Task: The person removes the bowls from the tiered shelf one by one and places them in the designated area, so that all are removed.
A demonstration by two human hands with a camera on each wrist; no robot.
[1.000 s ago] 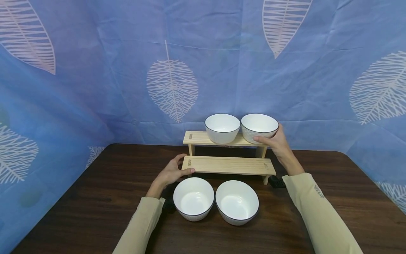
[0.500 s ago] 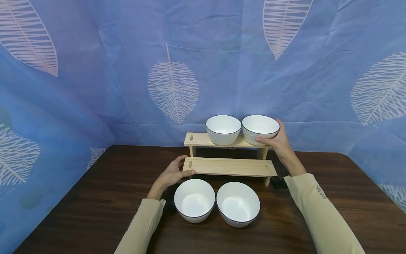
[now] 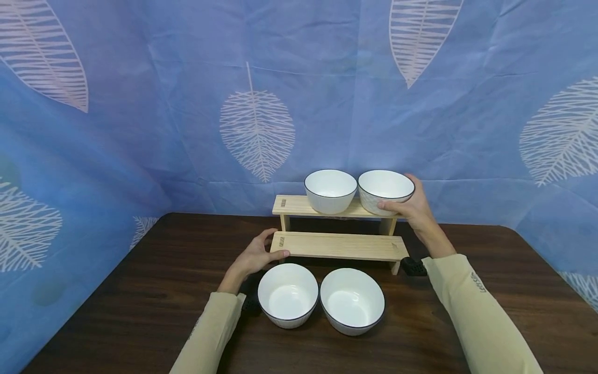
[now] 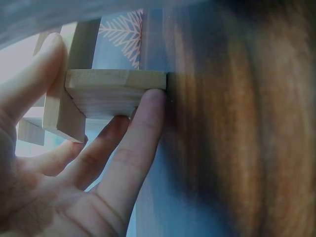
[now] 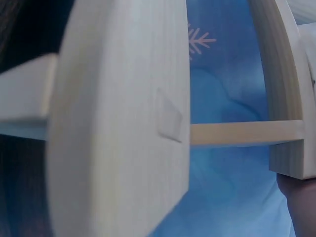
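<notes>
My left hand grips the left end of the lower wooden stand. In the left wrist view its thumb lies along the board and its fingers touch the stand's leg. At the back, my right hand holds a white dark-rimmed bowl by its right side, thumb in front. That bowl sits on the right of the taller wooden stand, close beside another white bowl. In the right wrist view the bowl is mostly cut off, and only part of a finger shows.
Two more white bowls, a left one and a right one, stand side by side on the dark wooden table, in front of the lower stand. A blue leaf-patterned cloth hangs right behind the table.
</notes>
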